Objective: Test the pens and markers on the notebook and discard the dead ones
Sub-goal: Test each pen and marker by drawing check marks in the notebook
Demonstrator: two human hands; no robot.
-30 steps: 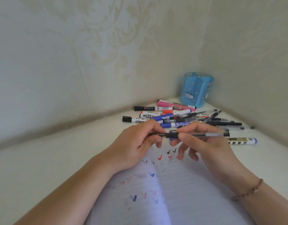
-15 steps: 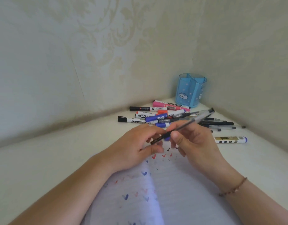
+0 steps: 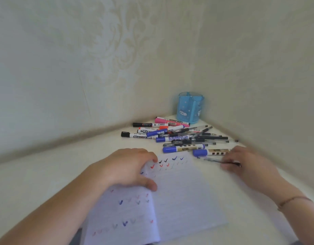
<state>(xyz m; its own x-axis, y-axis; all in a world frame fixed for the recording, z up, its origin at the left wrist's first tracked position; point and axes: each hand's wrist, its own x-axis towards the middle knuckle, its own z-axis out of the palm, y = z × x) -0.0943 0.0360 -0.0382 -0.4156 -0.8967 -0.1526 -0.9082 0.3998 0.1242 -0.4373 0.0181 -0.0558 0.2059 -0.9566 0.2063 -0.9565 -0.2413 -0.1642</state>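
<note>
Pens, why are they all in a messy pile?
The pens and markers lie crisscrossed on the table, while the blue pen holder behind them looks empty. Nothing looks spilled or broken.

pink marker [image 3: 171, 121]: "WHITEBOARD" | blue-capped marker [image 3: 175, 138]: "WHITEBOARD" | other labels unreadable

- The open white lined paper notebook [image 3: 179, 195] carries rows of small tick marks in red, black and blue.
- The translucent blue plastic pen holder [image 3: 189, 107] has white dots and a white cat figure.
- The pink whiteboard marker [image 3: 171, 121] bears black lettering.
- Two white markers with blue caps [image 3: 183, 148] show dark label blocks.
- The cream wall [image 3: 117, 50] has a pale damask pattern.
- The worktop [image 3: 46, 165] is plain off-white.
</note>
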